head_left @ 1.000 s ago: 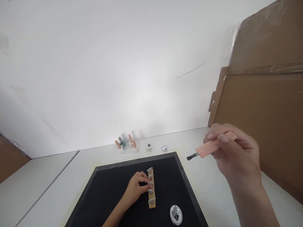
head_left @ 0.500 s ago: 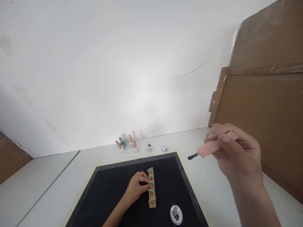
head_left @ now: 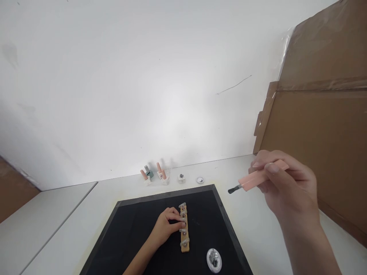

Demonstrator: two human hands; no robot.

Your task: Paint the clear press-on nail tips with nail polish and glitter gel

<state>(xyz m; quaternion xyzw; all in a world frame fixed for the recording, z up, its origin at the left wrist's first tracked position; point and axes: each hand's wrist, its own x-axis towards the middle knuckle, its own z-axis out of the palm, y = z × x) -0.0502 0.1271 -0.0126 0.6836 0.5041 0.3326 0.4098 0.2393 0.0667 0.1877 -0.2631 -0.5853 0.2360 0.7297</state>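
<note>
Held up at the right, my right hand (head_left: 283,183) grips the long pink cap of a nail polish brush (head_left: 254,180). Its dark-coated bristles point left, away from anything else. Over the black mat (head_left: 134,225), my left hand (head_left: 166,225) pinches the middle one of several pale false nails with thumb and forefinger. Those nails stand on a narrow wooden nail holder (head_left: 185,238) with metal studs, which lies lengthwise away from me. The fingertips partly hide the pinched nail. A white oval dish (head_left: 214,260) with dark smears lies on the mat right of the holder.
Several bottles with pink or grey-green caps, among them a pink-capped nail polish bottle (head_left: 145,177), stand along the wall. An uncapped bottle (head_left: 181,178) and a small round white piece (head_left: 200,180) are to their right. Cardboard (head_left: 318,126) walls the right side.
Almost nothing differs. The whole view has shifted very slightly; both hands keep their hold and place.
</note>
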